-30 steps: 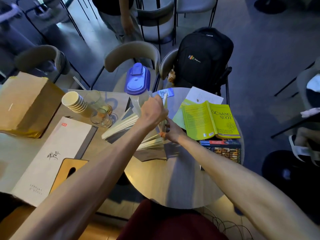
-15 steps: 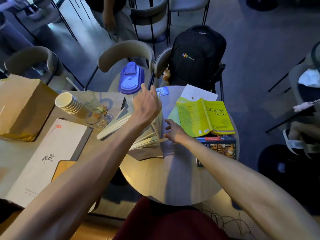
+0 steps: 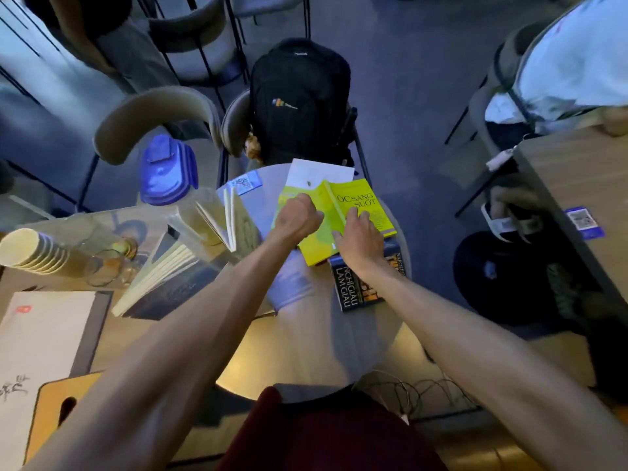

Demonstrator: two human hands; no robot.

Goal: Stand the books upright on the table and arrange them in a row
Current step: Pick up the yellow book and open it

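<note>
A yellow-green book [image 3: 343,212] lies open, covers up, at the far right of the round table [image 3: 306,365], on top of a dark blue book [image 3: 350,290]. My left hand [image 3: 297,220] is curled on the yellow book's left cover. My right hand [image 3: 360,243] rests on its right half with fingers spread. To the left a pale book [image 3: 232,219] stands upright, slightly fanned, and another thick book [image 3: 159,277] leans beside it.
A blue-lidded pitcher [image 3: 168,171], stacked paper cups [image 3: 27,249] and a glass [image 3: 108,266] crowd the left. A white menu [image 3: 40,334] and wooden board [image 3: 57,402] lie near left. A backpack [image 3: 299,96] sits on a chair behind; a person [image 3: 560,62] sits at right.
Both hands left the fanned books on the left and moved right onto the yellow book. The view swung down and to the right.
</note>
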